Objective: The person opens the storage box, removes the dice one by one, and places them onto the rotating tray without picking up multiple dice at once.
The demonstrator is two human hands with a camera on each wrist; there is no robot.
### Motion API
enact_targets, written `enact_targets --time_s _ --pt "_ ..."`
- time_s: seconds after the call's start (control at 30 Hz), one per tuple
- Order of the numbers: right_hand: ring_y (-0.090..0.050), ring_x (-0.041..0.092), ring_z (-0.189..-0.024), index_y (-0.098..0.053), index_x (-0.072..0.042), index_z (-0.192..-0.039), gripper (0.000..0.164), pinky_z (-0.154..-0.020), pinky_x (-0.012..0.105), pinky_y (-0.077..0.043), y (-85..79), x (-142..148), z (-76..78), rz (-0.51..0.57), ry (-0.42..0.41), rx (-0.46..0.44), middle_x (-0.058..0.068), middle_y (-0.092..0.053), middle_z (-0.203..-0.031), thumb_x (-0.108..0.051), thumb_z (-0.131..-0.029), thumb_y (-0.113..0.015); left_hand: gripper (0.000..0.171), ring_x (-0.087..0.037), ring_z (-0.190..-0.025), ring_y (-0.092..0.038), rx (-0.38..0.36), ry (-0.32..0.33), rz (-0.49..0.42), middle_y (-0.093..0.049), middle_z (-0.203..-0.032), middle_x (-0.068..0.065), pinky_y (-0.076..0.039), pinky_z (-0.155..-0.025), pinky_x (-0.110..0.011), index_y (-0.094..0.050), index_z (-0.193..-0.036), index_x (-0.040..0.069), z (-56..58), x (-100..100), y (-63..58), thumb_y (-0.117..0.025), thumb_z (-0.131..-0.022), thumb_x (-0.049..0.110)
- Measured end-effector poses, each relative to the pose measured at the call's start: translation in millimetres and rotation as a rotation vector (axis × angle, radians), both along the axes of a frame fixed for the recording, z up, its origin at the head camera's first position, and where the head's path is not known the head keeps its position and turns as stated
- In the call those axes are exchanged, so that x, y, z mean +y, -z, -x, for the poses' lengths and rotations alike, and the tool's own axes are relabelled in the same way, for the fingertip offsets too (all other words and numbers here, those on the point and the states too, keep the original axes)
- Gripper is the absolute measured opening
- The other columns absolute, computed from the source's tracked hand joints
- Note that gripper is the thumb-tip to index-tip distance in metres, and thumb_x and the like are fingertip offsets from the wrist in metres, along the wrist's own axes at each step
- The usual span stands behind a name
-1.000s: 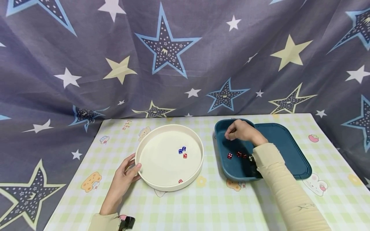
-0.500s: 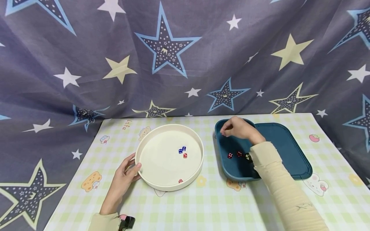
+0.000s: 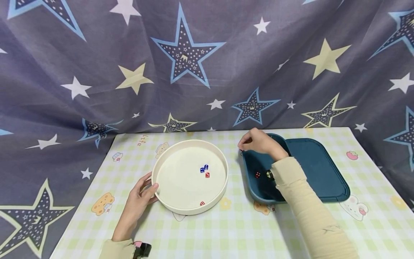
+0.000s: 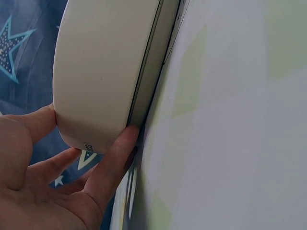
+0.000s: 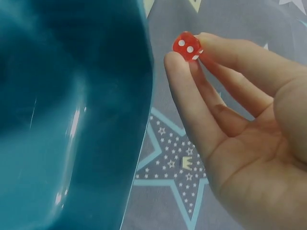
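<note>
My left hand (image 3: 139, 199) grips the near left side of a round cream tray (image 3: 176, 176), thumb over the rim and fingers along the outer wall. In the left wrist view a fingertip reaches under the tray's base edge. Inside the tray lie two blue dice (image 3: 202, 170) close together, a red die (image 3: 207, 175) beside them and another red die (image 3: 202, 203) near the front wall. My right hand (image 3: 262, 144) pinches a translucent red die (image 5: 186, 46) between thumb and fingertips. It is held over the far left rim of the teal box (image 3: 255, 190).
In the teal box a red die (image 3: 257, 175) shows; my forearm hides part of the interior. A matching teal lid or tray (image 3: 318, 169) lies against its right side. The checked tablecloth (image 3: 207, 237) meets a star-printed curtain (image 3: 213, 118) at the back.
My right hand has moved left and back, from over the teal box's middle to its far left rim, carrying the die. The left hand and the cream tray have stayed put.
</note>
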State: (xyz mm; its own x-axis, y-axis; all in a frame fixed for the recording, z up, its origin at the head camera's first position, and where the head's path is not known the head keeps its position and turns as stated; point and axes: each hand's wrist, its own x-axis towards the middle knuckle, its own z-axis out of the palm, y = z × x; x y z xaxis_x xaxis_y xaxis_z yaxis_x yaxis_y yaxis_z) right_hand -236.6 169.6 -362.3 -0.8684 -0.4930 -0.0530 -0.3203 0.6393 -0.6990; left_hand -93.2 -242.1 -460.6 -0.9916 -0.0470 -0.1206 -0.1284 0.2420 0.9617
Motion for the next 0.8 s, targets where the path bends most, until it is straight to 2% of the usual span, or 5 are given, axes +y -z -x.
enact_targets --time_s 0.3,0.53,0.67,0.8 --pt "-0.07 0.032 -0.084 -0.077 0.001 -0.097 0.01 -0.075 0.032 -0.061 -1.0 -18.9 1.2 0.016 -0.017 -0.01 0.013 -0.075 -0.093 -0.002 -0.091 -0.069 0.064 0.003 -0.104 -0.063 0.0 0.0 -0.008 -0.043 -0.146 -0.02 -0.06 -0.085 -0.022 -0.031 -0.155 0.014 0.6 0.9 -1.6 -0.06 -0.101 0.029" --pt "-0.064 0.017 -0.074 -0.078 0.0 -0.095 0.009 -0.066 0.026 -0.056 3.0 -32.5 0.0 0.025 -0.038 -0.008 0.011 -0.075 -0.088 -0.005 -0.09 -0.072 0.063 0.004 -0.105 -0.062 -0.017 -0.011 0.005 -0.044 -0.146 -0.018 -0.06 -0.084 -0.022 -0.032 -0.155 0.016 0.1 0.4 -1.4 -0.061 -0.101 0.028" --pt "-0.061 0.014 -0.072 -0.078 0.001 -0.094 0.01 -0.062 0.024 -0.053 7.3 -39.7 -0.9 0.02 -0.049 -0.009 0.01 -0.075 -0.086 -0.005 -0.09 -0.072 0.063 0.004 -0.105 -0.062 -0.021 -0.014 0.006 -0.043 -0.147 -0.018 -0.06 -0.085 -0.022 -0.031 -0.155 0.016 0.7 0.4 -1.1 -0.06 -0.101 0.028" --pt "-0.062 0.013 -0.073 -0.078 0.001 -0.095 0.01 -0.064 0.023 -0.052 10.9 -47.2 -2.0 -0.001 -0.052 -0.016 0.008 -0.075 -0.086 -0.006 -0.09 -0.072 0.063 0.004 -0.105 -0.062 -0.019 -0.012 0.006 -0.043 -0.147 -0.018 -0.06 -0.085 -0.023 -0.031 -0.155 0.016 1.1 0.5 -1.0 -0.06 -0.101 0.027"
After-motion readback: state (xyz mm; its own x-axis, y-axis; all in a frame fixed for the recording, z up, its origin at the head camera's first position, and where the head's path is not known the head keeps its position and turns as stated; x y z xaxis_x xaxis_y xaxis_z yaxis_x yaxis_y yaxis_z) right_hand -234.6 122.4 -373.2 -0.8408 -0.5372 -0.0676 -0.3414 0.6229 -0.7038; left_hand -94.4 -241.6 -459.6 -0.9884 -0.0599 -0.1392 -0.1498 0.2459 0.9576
